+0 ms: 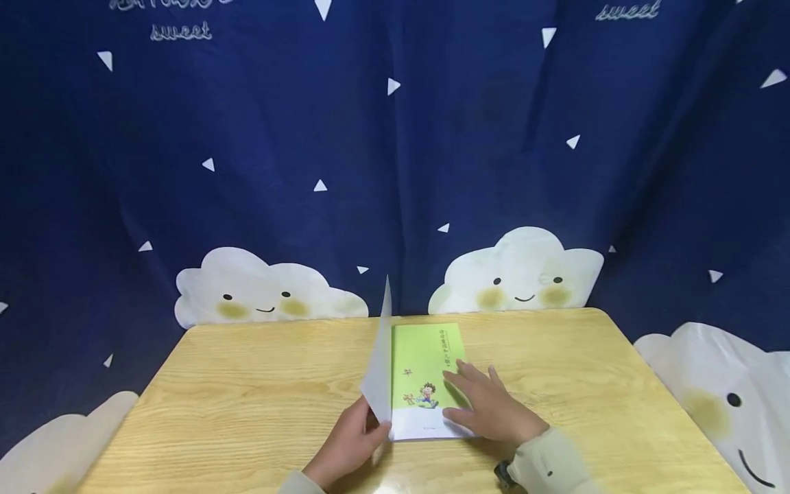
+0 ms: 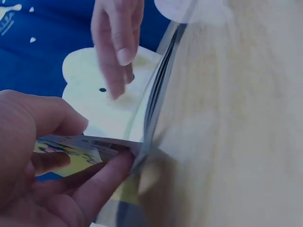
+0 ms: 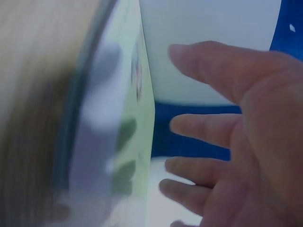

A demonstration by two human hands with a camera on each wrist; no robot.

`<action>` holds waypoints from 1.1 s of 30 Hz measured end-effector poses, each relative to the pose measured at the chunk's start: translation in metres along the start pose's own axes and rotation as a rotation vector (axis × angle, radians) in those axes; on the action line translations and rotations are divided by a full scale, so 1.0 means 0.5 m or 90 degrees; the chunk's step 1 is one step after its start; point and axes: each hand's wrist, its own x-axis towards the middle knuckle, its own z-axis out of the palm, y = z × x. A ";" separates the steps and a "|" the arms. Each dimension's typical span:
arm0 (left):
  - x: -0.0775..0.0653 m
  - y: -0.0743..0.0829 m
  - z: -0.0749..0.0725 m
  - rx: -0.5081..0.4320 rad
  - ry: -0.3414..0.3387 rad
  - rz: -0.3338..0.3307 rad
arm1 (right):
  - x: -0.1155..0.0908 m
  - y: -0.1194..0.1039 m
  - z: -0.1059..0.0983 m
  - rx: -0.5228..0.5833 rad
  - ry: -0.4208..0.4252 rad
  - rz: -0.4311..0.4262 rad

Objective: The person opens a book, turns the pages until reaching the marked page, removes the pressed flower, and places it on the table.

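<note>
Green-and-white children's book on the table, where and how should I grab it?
Probably its right edge, from the right, thumb above, fingers beneath: the children's book lies flat, and the leaf raised in the left hand hinges along the opposite side.

Left of the left hand (image 1: 352, 439) and right of the right hand (image 1: 496, 408) spreads a pale wooden table (image 1: 247, 391); beyond both hangs a dark blue curtain (image 1: 271, 123) strewn with small white triangles (image 1: 319, 186). Smiling white clouds (image 1: 265, 288) adorn it: one beyond the left hand, one beyond the right, a larger one to the right hand's right; high beyond the left hand, lettering (image 1: 181, 31) reads "sweet"
</note>
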 end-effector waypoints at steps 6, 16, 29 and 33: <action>-0.013 -0.010 -0.008 0.008 0.002 -0.067 | 0.017 -0.049 0.037 0.043 -0.022 -0.077; -0.017 -0.033 -0.022 -0.083 0.017 -0.075 | 0.042 -0.096 0.088 0.017 -0.025 -0.099; -0.038 -0.030 -0.089 -0.084 -0.056 -0.053 | 0.055 -0.130 0.128 -0.125 0.047 -0.102; -0.061 -0.027 -0.150 0.046 -0.059 -0.059 | 0.061 -0.142 0.134 -0.150 0.030 -0.077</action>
